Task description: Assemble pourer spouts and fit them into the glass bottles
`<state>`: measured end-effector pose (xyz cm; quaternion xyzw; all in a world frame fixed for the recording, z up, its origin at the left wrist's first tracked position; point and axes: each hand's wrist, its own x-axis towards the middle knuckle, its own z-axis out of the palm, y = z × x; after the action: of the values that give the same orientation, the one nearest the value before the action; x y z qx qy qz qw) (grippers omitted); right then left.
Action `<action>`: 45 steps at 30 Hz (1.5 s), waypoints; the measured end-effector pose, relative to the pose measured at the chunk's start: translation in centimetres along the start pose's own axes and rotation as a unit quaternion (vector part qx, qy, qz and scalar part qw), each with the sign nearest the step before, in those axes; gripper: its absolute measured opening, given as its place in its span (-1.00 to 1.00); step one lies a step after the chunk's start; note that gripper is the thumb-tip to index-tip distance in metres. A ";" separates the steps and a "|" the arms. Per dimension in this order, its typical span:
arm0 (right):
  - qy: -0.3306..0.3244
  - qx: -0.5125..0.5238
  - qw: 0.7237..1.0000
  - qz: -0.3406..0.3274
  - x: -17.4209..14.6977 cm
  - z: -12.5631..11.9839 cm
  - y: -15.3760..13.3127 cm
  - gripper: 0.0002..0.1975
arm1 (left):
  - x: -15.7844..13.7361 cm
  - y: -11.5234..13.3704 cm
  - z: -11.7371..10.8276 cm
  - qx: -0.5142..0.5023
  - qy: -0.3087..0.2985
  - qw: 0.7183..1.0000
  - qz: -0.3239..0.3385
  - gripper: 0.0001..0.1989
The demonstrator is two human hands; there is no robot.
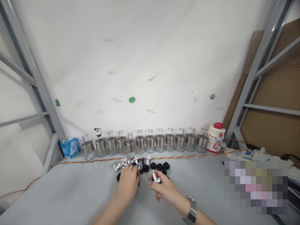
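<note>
Between the thumb and fingers of my right hand [164, 187] is a silver metal pour spout [156, 177], its narrow end pointing up. My left hand [128, 179] reaches over the near side of a pile of silver spouts [120, 163] and black parts. Its fingers are curled, and a dark piece shows by the fingertips; its shape is mostly hidden. Several black round stoppers [159, 166] lie just beyond my right hand. Behind the pile stands a row of clear glass bottles with metal bands [150, 141]. One bottle [101, 144], second from the left, carries a silver-and-black spout [98, 132].
A blue carton [70, 148] stands left of the bottles, and a cream jar with a red lid [216, 137] stands at their right. A twisted red-yellow wire [103, 160] runs along the grey tabletop [77, 190]. Metal frame posts [253, 75] rise on both sides.
</note>
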<state>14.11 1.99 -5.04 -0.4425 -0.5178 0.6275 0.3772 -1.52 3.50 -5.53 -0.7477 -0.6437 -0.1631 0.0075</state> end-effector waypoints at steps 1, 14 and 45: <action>0.000 -0.004 1.000 0.001 0.1 0.0 0.1 -0.77 | 0.1 0.0 0.1 -0.007 0.000 1.000 0.003 -0.88; 0.024 -0.039 0.997 -0.055 -0.2 0.2 0.1 -0.63 | 0.5 0.6 -0.3 -0.496 0.035 0.866 -0.051 -0.88; -0.036 0.109 0.993 -0.016 -0.4 -0.2 -0.6 -0.81 | -0.6 2.9 -2.6 -0.640 -0.042 0.765 -0.060 -0.74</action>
<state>14.44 1.83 -4.35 -0.3675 -0.4664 0.6894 0.4148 0.60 1.90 -2.65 -0.5452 -0.4331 -0.5055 -0.5095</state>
